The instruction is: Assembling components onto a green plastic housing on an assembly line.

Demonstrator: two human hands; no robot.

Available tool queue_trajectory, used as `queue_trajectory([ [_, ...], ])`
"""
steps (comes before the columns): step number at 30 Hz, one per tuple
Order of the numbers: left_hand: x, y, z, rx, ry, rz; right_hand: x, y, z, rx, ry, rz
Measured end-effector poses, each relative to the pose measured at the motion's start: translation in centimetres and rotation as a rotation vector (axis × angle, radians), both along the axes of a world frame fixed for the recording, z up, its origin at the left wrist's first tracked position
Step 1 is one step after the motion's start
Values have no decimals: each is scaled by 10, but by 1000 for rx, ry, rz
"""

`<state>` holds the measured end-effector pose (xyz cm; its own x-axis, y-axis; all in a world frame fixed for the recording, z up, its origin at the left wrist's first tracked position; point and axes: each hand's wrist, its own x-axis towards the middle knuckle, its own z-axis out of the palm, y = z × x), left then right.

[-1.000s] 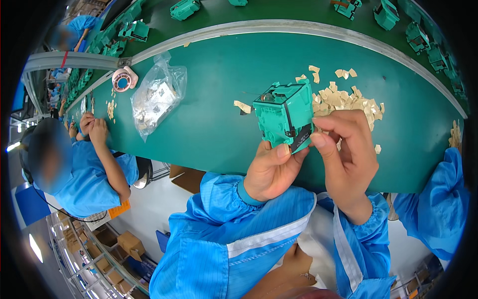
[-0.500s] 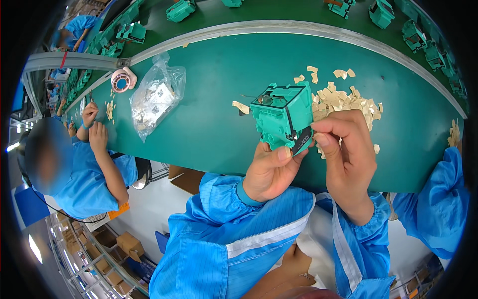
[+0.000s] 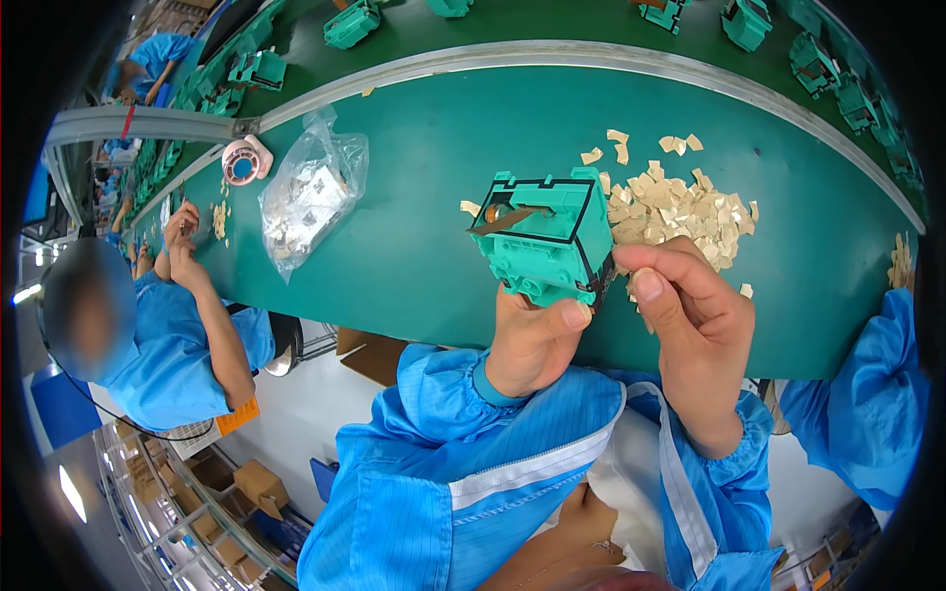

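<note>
My left hand [image 3: 540, 340] grips a teal plastic housing [image 3: 537, 258] from below, its thumb along the lower right corner. A black border frames the housing's opening, and a thin brown strip [image 3: 507, 223] sticks out there to the left. On the right side of the housing a dark patch [image 3: 601, 279] shows at a steep angle. My right hand [image 3: 690, 315] is closed, thumb and forefinger pinched right beside that side. Whatever lies between those fingertips is too small to make out. Behind the housing spreads a pile of small cream-coloured pieces [image 3: 685, 209].
A clear plastic bag [image 3: 313, 202] of pale pieces and a tape roll [image 3: 242, 163] lie on the green table [image 3: 434, 187]. Past a metal rail [image 3: 512, 57], more teal housings [image 3: 746, 25] stand on a green belt. Co-workers in blue sit at left [image 3: 168, 345] and right [image 3: 852, 394].
The housing has turned in my left hand and moved slightly left; its framed opening shows more, its dark side patch less. My right hand stays pinched beside it. Housings on the belt have shifted slightly left.
</note>
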<state>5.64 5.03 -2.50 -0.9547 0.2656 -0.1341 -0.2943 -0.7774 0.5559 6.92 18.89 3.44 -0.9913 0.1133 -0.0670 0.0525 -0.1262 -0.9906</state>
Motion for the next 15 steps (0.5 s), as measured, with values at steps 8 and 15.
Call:
queue_trajectory([
  [8, 2, 0, 3, 10, 9, -15, -4, -1, -1, -243, -102, 46],
  [15, 3, 0, -1, -34, 28, 2, -8, -5, -9, -101, -31, 5],
])
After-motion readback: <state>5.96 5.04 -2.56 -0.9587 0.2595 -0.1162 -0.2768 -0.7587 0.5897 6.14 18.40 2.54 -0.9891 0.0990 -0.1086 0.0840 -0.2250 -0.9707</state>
